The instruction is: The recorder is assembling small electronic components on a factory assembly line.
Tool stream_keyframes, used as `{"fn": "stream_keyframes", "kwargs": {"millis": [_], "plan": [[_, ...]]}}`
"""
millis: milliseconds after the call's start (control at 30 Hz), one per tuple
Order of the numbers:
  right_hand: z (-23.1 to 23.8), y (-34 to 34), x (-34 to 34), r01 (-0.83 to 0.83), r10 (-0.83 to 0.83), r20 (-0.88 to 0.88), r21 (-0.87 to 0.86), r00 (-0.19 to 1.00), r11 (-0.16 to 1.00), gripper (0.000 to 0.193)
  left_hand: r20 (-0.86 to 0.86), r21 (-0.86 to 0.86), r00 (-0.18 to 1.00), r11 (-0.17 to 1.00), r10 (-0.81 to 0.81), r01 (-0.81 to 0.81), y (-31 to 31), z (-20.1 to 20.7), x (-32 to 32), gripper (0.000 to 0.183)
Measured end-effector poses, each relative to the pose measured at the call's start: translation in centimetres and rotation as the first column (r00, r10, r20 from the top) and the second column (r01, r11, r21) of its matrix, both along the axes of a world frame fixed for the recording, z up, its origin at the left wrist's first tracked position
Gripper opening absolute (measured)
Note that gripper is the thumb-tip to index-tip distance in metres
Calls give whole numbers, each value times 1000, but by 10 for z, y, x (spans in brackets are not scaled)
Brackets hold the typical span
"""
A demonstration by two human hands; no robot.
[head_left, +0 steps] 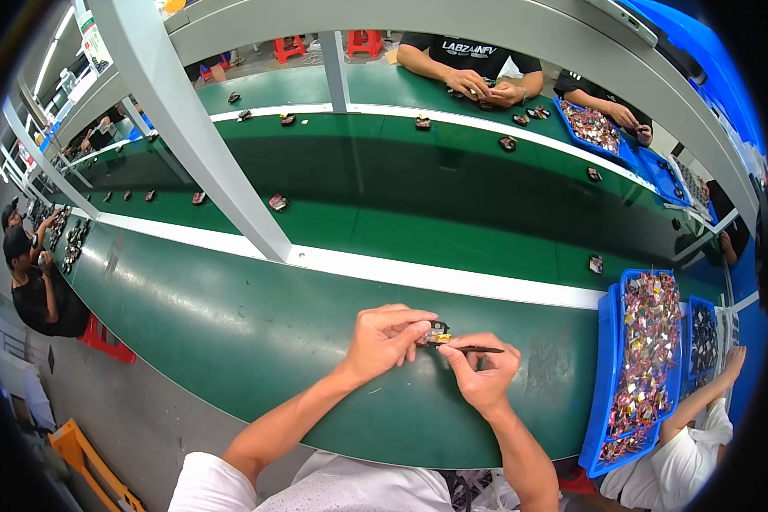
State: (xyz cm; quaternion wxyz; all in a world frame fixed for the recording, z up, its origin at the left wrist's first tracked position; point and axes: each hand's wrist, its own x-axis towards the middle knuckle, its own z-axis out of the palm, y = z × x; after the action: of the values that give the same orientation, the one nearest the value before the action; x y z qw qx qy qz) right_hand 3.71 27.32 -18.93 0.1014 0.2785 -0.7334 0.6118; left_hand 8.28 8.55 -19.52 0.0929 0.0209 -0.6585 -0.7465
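My left hand (379,343) is closed on the edge of a small black electronic housing (438,328) with wires and a yellow bit inside, pinching it between thumb and fingers just above the green bench. In my right hand (488,375) is a pair of slim black tweezers (478,349), gripped like a pen. Their tip points left and meets the housing near its yellow bit; whether it grips anything there is too small to tell. Part of the housing is hidden behind my left fingers.
To my right stands a blue bin (606,375) heaped with small wired parts, with a smaller blue tray (702,337) of black pieces beyond. A green conveyor belt (452,230) carrying scattered housings runs behind a white rail (444,280). A grey post (205,145) rises front left. Co-workers sit around.
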Motion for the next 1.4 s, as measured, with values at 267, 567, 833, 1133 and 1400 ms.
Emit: {"fn": "stream_keyframes", "kwargs": {"millis": [267,567,833,1133,1400], "plan": [[2,-3,2,9,-9,-29,-8,1000,1000,14,12,12,999,999,38,-38,1,-1,-1,17],[0,-5,2,-52,53,-107,8,993,999,18,21,47,996,995,86,-86,0,-4,-1,18],[-1,-7,1,-56,58,-143,15,988,998,17,24,21,996,996,81,-82,2,-4,-1,18],[6,-6,-2,-80,98,-252,78,963,994,15,73,12,994,996,84,-85,3,-2,0,18],[4,-4,0,-20,75,-341,160,937,987,14,101,5,995,1000,8,-8,5,-3,-1,21]]}}
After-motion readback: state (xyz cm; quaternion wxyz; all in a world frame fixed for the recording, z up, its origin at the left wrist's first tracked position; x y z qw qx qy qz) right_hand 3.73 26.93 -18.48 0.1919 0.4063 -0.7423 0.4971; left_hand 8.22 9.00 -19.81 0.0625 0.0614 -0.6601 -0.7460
